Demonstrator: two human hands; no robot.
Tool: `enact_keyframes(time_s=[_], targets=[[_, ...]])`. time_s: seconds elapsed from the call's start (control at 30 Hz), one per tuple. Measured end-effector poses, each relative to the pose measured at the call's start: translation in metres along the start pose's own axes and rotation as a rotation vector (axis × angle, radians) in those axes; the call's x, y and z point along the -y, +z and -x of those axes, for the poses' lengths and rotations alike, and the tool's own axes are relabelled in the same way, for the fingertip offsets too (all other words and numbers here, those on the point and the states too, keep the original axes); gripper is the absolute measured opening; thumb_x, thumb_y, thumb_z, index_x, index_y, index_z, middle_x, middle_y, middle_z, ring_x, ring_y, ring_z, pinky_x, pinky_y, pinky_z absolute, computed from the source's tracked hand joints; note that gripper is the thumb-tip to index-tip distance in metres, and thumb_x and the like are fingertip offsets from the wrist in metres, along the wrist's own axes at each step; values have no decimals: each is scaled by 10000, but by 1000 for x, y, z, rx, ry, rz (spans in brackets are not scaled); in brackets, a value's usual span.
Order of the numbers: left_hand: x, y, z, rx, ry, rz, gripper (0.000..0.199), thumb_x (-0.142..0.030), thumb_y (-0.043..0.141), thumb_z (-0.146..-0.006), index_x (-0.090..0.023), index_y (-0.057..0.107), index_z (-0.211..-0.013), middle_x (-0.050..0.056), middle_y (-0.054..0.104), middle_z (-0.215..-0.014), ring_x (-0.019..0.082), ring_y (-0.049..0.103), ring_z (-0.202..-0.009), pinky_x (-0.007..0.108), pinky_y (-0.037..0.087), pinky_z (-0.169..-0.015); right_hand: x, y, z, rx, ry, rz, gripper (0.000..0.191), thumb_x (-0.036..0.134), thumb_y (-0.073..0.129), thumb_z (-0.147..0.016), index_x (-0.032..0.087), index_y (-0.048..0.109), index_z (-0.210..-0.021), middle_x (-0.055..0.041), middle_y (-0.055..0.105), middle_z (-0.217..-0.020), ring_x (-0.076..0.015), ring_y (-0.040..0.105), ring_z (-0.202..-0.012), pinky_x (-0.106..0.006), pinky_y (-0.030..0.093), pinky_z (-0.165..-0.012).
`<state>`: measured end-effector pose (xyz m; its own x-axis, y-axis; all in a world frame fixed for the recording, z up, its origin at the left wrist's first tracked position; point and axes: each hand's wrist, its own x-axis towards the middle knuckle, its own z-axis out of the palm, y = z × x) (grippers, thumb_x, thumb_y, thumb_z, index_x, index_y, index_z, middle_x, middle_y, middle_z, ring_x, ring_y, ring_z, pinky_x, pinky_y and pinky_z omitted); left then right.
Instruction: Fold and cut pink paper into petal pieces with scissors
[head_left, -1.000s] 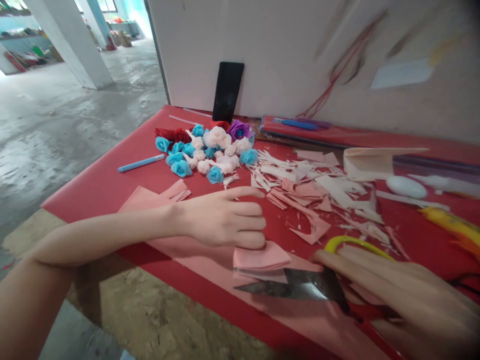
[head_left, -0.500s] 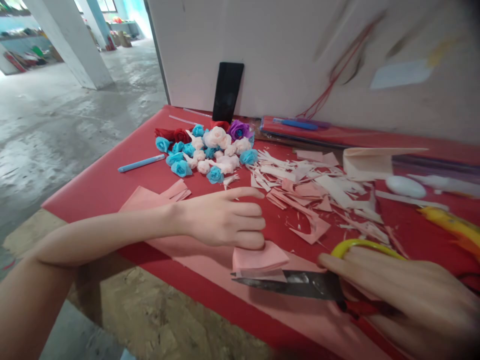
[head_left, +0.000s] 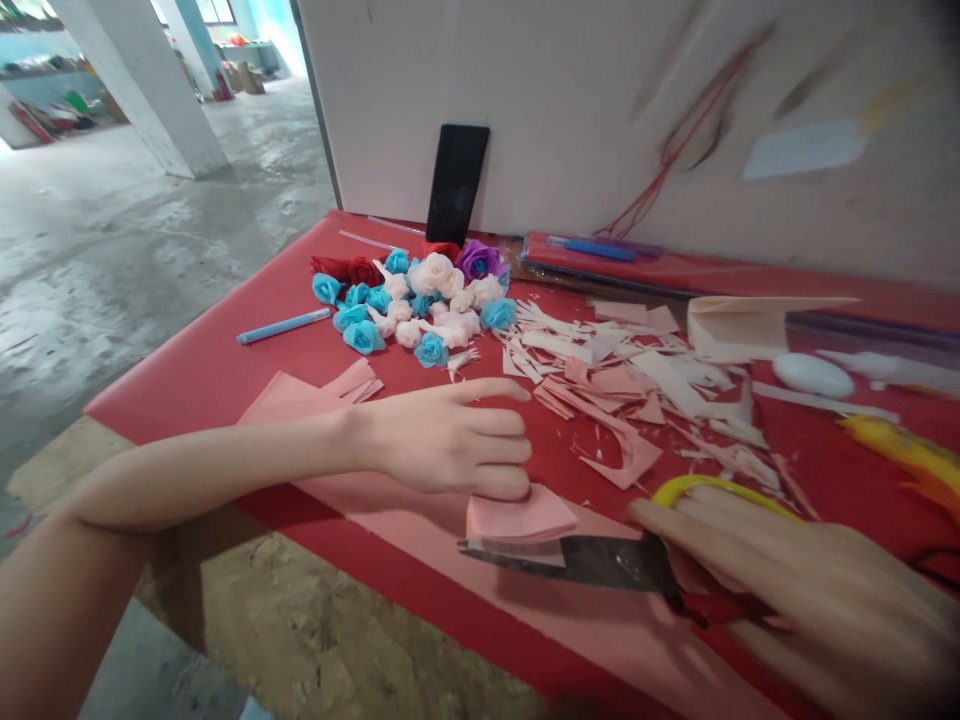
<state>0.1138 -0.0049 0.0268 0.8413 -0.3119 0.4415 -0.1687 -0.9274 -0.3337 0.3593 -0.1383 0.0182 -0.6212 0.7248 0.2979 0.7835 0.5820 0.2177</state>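
Pressing down with our left hand (head_left: 450, 440), fingers flat and unclenched, we pinned a folded stack of pink paper (head_left: 519, 515) near the front edge of the red table (head_left: 217, 370). Our right hand (head_left: 810, 590) was clenched around the yellow-handled scissors (head_left: 600, 560), whose blades lay almost closed at the stack's near edge. Pink and cream scraps (head_left: 637, 385) were strewn beyond the stack, and a heap of paper roses (head_left: 416, 300) sat farther back below a black phone (head_left: 456, 185) propped against the wall.
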Motion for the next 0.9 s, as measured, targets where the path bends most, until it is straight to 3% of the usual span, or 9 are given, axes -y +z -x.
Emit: enact_keyframes(time_s=[0.3, 0.67, 0.9], targets=[[-1, 0, -1, 10, -3, 6, 226, -101, 370, -874, -192, 550, -773, -37, 573, -671, 112, 507, -723, 323, 369, -970, 1, 5, 5, 29, 2, 16, 371, 155, 323, -711, 229, 434, -1057, -58, 673, -815, -247, 647, -728, -353, 549, -537], [-2, 2, -1, -5, 8, 11, 213, -100, 389, -870, -189, 555, -771, -33, 588, -675, 114, 518, -719, 325, 389, -952, 8, -6, -14, -39, -1, -111, 215, 142, 252, -817, 256, 416, -898, -18, 615, -631, -193, 580, -571, -272, 443, -455], [1, 3, 0, 1, -10, 14, 237, -90, 363, -870, -184, 555, -767, -26, 585, -666, 119, 518, -719, 332, 386, -956, 13, -10, -14, -66, -65, -92, 234, 120, 305, -806, 228, 437, -965, -31, 581, -613, -214, 547, -584, -303, 434, -517]])
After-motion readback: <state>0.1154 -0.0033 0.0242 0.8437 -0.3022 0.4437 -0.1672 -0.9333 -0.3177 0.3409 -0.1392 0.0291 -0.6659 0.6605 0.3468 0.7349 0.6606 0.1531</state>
